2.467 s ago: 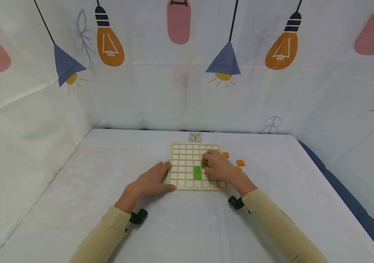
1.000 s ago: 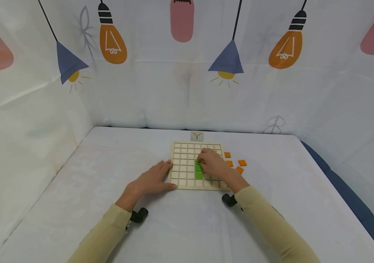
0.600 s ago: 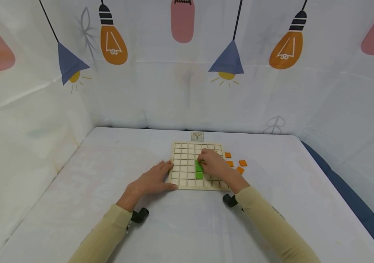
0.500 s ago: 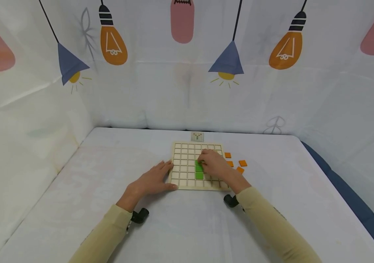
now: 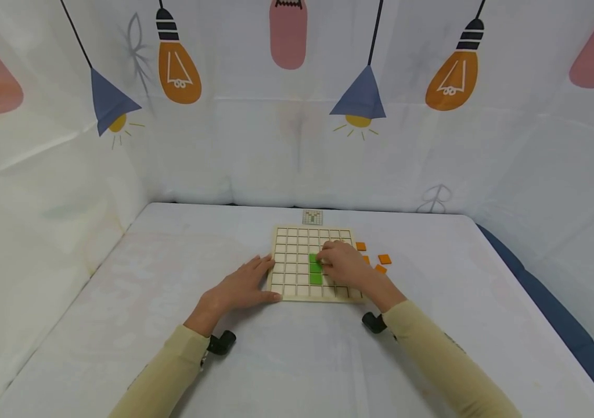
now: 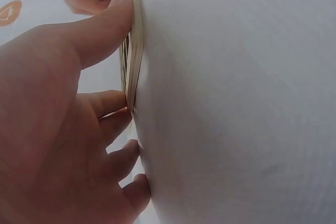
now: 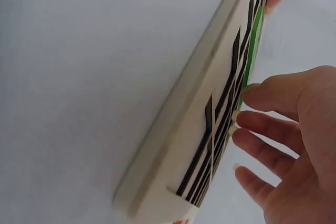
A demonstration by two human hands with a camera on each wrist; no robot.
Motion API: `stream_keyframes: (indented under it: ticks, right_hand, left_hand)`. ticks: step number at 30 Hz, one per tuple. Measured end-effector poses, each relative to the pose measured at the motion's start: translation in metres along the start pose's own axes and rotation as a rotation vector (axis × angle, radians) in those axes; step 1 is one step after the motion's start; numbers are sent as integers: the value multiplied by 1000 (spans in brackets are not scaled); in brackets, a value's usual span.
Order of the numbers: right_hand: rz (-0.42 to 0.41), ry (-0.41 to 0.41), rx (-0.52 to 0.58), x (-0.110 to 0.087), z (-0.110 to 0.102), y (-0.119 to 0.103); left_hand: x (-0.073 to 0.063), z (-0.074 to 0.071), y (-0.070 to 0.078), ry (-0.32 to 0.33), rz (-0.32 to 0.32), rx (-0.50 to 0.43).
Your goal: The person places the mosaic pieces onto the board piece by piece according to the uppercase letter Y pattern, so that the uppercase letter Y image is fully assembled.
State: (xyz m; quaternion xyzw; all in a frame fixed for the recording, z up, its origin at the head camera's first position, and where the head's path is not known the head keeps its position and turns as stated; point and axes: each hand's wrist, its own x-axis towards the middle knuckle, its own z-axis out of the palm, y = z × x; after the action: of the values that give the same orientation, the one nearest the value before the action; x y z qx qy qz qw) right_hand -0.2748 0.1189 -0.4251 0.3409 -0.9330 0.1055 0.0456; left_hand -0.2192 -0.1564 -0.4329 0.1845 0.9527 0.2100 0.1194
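Observation:
A pale wooden grid board (image 5: 290, 278) lies on the white table, its square cells divided by thin ridges. Three green tiles (image 5: 315, 269) form a column in it, right of centre. My right hand (image 5: 346, 267) hovers over the board with its fingertips at the topmost green tile; in the right wrist view its fingers are spread apart and the thumb tip reaches the green tiles (image 7: 253, 51). My left hand (image 5: 244, 284) rests at the board's near left corner, thumb on the front edge (image 6: 135, 51) and fingers along the left side, loosely extended.
Several orange tiles (image 5: 384, 259) lie loose on the table right of the board, one partly behind my right hand. A small printed pattern card (image 5: 312, 217) sits beyond the board's far edge. A patterned white cloth (image 5: 255, 151) hangs behind the table.
My right hand brought a green tile left to the top of the green column and let it go, then drew slightly back to the right. My left hand has stayed at the corner.

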Motion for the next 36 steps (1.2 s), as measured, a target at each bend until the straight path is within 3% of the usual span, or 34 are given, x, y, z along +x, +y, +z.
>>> stream_keyframes:
  ticks: [9, 24, 32, 36]
  right_hand:
    - [86, -62, 0, -6, -7, 11]
    - [97, 26, 17, -20, -15, 32]
    - [178, 29, 31, -29, -17, 40]
    - [170, 50, 11, -34, -18, 47]
  left_hand:
    - [-1, 0, 1, -3, -8, -3]
    - [1, -1, 0, -11, -11, 21]
    - [0, -1, 0, -7, -4, 11]
    - [0, -1, 1, -10, -5, 18]
